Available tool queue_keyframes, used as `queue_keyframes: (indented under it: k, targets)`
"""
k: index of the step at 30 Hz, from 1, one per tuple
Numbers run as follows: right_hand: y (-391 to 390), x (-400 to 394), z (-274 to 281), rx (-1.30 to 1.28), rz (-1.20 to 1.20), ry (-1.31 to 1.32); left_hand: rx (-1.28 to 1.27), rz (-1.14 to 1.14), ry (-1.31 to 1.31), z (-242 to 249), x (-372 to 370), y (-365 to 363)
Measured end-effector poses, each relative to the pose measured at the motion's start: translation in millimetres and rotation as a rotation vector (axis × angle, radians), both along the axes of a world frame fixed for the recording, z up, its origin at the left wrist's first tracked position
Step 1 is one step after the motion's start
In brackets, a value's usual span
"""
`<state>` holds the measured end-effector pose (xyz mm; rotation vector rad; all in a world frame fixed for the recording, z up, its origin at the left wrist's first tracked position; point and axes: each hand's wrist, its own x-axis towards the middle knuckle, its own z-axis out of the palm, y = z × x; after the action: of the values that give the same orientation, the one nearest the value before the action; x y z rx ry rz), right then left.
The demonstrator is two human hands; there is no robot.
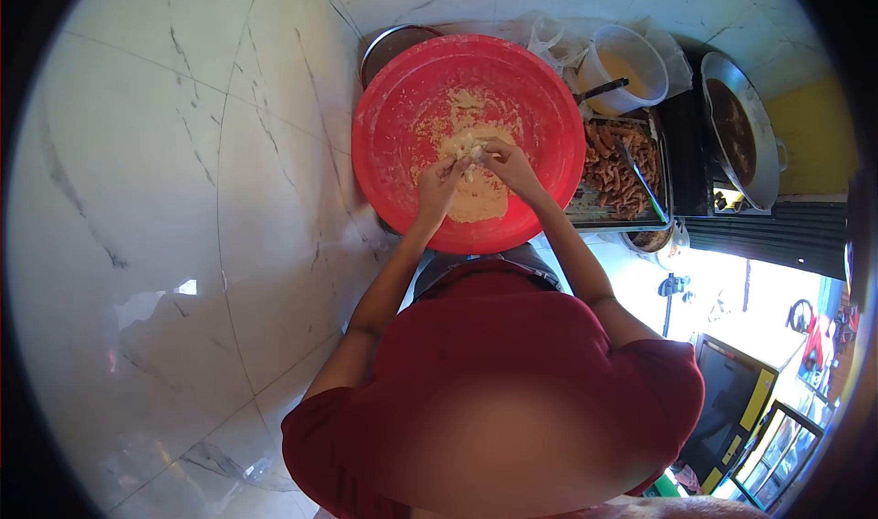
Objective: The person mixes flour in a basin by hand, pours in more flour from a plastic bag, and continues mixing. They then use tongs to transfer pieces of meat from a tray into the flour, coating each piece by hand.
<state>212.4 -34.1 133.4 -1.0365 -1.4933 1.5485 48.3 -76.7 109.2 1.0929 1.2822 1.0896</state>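
Note:
Over the middle of a wide red basin (380, 167), both of my hands meet with their fingertips close together. My left hand (440, 186) pinches a pale, flour-coated piece (466, 147) from the left. On the other side, the fingers of my right hand (508, 165) close on the same pale piece or on one touching it; the fingers partly hide it. Beneath them lies a heap of pale yellow flour (478, 203), with loose crumbs scattered up the basin's inner wall.
Right of the basin, a metal tray (604, 219) holds browned fried strips (615, 173) and tongs (643, 182). Behind it stands a white bucket (657, 66) of yellowish contents. Farther right is a large pan (764, 167) of dark oil. A marbled tile wall (174, 199) borders the left.

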Motion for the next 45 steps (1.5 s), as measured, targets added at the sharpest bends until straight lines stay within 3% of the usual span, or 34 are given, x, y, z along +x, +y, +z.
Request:
queue_keyframes:
  k: [1, 7, 9, 13, 15, 19, 21, 23, 27, 30, 33, 36, 39, 42, 45]
  targets:
    - [-2, -2, 5, 0.09, -0.005, -0.037, 0.023, -0.003, -0.053, 0, 1, 0]
    - [0, -1, -6, 0.063, -0.09, 0.044, 0.065, 0.061, -0.322, 35, 18, 2]
    - [-2, -2, 0, 0.024, -0.084, 0.074, 0.105, 0.017, -0.277, 33, 11, 4]
    - [-1, -5, 18, -0.05, -0.103, 0.183, 0.128, -0.013, 0.082, 50, 7, 1]
    - [5, -3, 9, 0.065, -0.083, 0.105, 0.111, -0.045, 0.226, 61, 8, 2]
    - [12, 2, 2, 0.204, -0.071, -0.032, 0.109, -0.026, -0.051, 50, 13, 8]
    - [11, 4, 4, 0.122, -0.027, 0.013, 0.107, -0.01, -0.22, 53, 18, 10]
    - [9, 4, 10, 0.054, -0.02, 0.073, 0.105, -0.061, -0.164, 23, 7, 14]
    - [11, 3, 16, -0.003, -0.025, 0.17, -0.037, -0.143, 0.088, 42, -3, 12]
    - [17, 5, 8, -0.001, -0.015, 0.155, 0.041, -0.092, -0.372, 40, 11, 13]
    - [19, 5, 0, -0.018, -0.021, 0.16, -0.113, -0.06, -0.507, 41, 12, 13]
    - [19, 6, 4, -0.068, -0.024, 0.133, -0.114, -0.175, -0.208, 37, 5, 17]
    - [15, 4, 22, -0.032, -0.067, 0.121, 0.004, 0.056, -0.408, 36, 13, 18]
    - [14, 9, 15, -0.064, 0.043, -0.003, -0.029, 0.21, -0.364, 50, 9, 21]
    - [6, 6, 6, -0.131, 0.13, 0.022, -0.061, 0.196, -0.396, 39, 5, 24]
